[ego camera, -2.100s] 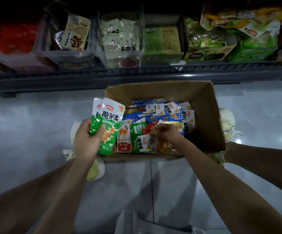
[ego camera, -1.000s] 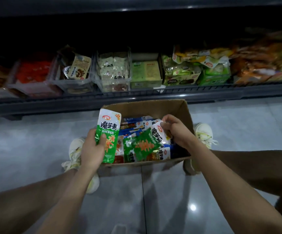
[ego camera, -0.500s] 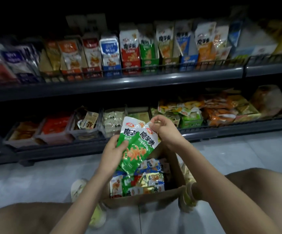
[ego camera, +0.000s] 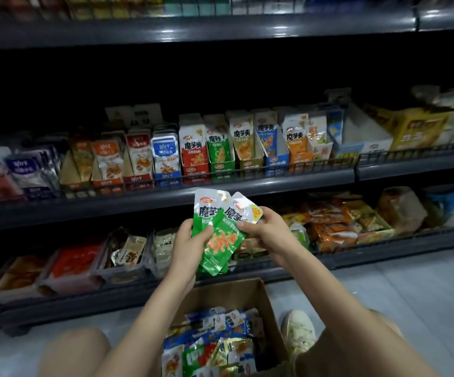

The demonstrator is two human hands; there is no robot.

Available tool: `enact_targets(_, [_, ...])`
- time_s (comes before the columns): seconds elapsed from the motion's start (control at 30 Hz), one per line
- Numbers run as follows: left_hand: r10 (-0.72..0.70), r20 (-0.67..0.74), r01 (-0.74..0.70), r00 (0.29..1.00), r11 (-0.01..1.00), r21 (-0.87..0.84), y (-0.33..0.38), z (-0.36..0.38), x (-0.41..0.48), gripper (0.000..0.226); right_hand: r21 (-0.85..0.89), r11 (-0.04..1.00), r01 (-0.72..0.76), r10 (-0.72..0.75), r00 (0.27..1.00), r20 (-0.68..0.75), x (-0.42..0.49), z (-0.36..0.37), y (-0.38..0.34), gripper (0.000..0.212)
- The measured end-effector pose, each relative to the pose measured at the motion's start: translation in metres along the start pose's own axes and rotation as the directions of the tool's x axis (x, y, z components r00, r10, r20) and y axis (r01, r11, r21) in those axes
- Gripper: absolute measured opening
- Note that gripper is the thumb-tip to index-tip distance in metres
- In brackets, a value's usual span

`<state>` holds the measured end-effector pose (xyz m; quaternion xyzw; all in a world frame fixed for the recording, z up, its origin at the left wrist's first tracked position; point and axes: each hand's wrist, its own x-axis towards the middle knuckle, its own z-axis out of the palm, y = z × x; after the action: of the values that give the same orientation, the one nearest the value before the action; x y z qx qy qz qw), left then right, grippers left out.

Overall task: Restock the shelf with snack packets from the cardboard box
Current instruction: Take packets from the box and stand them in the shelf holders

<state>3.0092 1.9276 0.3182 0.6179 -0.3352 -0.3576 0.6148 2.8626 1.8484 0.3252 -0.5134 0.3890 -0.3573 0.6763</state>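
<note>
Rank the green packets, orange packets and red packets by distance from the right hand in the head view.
1. The green packets: held in the right hand.
2. The orange packets: bottom shelf, just right.
3. The red packets: bottom shelf, far left.

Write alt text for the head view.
The left hand and right hand hold overlapping green snack packets in front of a stocked shelf. An open cardboard box of mixed packets sits below them.
</note>
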Motion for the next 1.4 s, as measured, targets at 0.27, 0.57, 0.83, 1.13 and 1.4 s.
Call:
enact_targets(0.27, [-0.066,0.049,0.071,0.997,0.99,-0.119,0.018,0.028,0.032,0.009,-0.146,0.979,0.141,-0.16,0.979,-0.126,0.025,-0.012,-0.027,0.038])
enact_targets(0.57, [-0.076,-0.063,0.067,0.995,0.988,-0.136,0.043,0.019,0.087,0.023,-0.222,0.933,0.282,-0.323,0.929,-0.181,0.073,-0.023,-0.078,0.033])
enact_targets(0.83, [-0.065,-0.153,0.044,0.986,0.989,-0.138,0.051,-0.01,0.135,0.034,-0.448,0.765,0.463,-0.605,0.756,-0.251,0.148,-0.016,-0.126,0.022])
enact_targets(1.13, [-0.021,-0.157,-0.006,0.987,0.985,-0.171,0.053,-0.019,0.17,0.043,-0.739,0.624,0.254,-0.539,0.825,-0.171,0.241,0.01,-0.113,0.034])
enact_targets(1.4, [0.018,-0.155,-0.049,0.988,0.978,-0.201,0.052,-0.021,0.177,0.05,-0.9,0.403,0.167,-0.431,0.902,-0.026,0.259,0.009,-0.105,0.058])
